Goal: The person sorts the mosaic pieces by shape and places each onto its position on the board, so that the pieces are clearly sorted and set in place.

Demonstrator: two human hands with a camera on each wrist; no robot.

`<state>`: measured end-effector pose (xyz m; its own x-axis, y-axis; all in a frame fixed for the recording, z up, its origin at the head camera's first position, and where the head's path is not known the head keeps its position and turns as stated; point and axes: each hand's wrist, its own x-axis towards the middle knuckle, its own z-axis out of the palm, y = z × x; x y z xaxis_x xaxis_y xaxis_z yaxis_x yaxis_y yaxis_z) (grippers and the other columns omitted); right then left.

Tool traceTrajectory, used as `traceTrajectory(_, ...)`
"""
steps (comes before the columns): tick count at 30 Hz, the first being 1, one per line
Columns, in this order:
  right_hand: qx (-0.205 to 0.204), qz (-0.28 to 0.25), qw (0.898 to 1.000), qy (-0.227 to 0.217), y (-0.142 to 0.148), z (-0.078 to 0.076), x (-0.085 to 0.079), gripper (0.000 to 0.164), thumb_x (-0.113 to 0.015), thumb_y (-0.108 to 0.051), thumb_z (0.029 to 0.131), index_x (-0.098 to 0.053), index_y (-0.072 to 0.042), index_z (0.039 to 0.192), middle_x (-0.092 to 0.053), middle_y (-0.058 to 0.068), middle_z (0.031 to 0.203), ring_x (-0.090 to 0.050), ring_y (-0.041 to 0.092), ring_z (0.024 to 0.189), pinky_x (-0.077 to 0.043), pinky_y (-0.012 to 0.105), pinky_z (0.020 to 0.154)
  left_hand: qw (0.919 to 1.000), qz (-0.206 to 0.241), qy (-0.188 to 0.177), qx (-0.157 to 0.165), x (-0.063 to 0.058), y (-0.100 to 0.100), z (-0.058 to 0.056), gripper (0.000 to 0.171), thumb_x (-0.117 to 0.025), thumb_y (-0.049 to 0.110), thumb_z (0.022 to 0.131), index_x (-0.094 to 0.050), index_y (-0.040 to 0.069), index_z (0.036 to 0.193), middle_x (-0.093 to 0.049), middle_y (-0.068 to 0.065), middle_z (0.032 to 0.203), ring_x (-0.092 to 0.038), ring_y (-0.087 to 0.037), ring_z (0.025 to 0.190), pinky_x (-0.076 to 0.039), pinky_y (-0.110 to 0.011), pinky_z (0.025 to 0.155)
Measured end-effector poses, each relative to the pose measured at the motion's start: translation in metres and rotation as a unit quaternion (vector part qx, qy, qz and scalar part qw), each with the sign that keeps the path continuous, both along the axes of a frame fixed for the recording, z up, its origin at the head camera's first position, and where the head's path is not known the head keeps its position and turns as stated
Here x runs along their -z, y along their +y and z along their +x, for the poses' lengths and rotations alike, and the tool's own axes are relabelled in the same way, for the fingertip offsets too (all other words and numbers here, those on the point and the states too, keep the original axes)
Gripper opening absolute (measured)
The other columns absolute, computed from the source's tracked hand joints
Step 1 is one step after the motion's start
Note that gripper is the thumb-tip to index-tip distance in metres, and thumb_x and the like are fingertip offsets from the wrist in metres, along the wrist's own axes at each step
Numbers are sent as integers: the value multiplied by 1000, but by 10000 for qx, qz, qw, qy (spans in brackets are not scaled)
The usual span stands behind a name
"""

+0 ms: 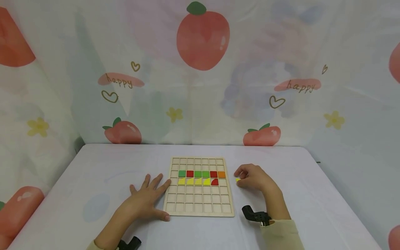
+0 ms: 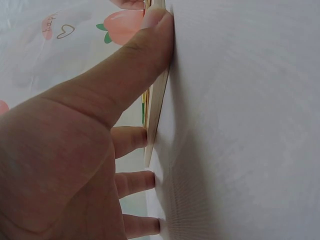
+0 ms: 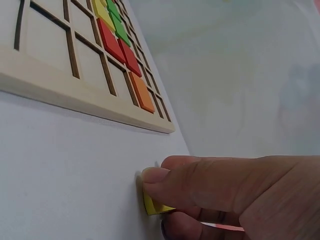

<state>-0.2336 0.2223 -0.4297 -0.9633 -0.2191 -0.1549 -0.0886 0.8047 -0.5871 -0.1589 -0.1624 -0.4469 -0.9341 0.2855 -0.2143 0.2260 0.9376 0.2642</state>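
Observation:
A wooden grid board (image 1: 198, 198) lies flat on the white table. My left hand (image 1: 142, 204) rests by its left side with fingers spread, thumb (image 2: 159, 35) against the near-left edge and index fingertip at the left edge. To the right of the board, my right hand (image 1: 253, 177) pinches a small yellow tile (image 3: 149, 204) between thumb and fingers, close over the cloth; the fingers cover most of it. One row of the board holds green, red and orange tiles (image 1: 221, 174). Just below are several part-yellow tiles (image 1: 190, 181) and a part-red tile (image 1: 214, 182).
White cloth (image 1: 312, 201) covers the table around the board. A printed curtain (image 1: 200, 104) with fruit, hearts and flowers hangs behind and at both sides. Black camera mounts (image 1: 254, 214) sit on both wrists.

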Motion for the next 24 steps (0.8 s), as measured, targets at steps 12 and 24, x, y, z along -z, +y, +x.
traceTrajectory(12, 129, 182, 9997, -75, -8, -1, 3, 14, -80, -7, 81, -73, -13, 93, -60, 1, 80, -53, 18, 81, -45, 31, 69, 10000, -1, -13, -13, 3, -1, -1, 118, -78, 77, 56, -35, 31, 156, -21, -9, 166, -8, -52, 149, -7, -90, 94)
traceTrajectory(24, 74, 40, 9991, 415, -15, -2, -1, 13, -72, -7, 84, -70, -13, 95, -60, 1, 84, -53, 19, 80, -45, 30, 66, 10000, 26, -24, -35, 2, 0, 0, 116, -79, 75, 58, -35, 31, 156, -21, -8, 166, -7, -52, 150, -7, -89, 95)
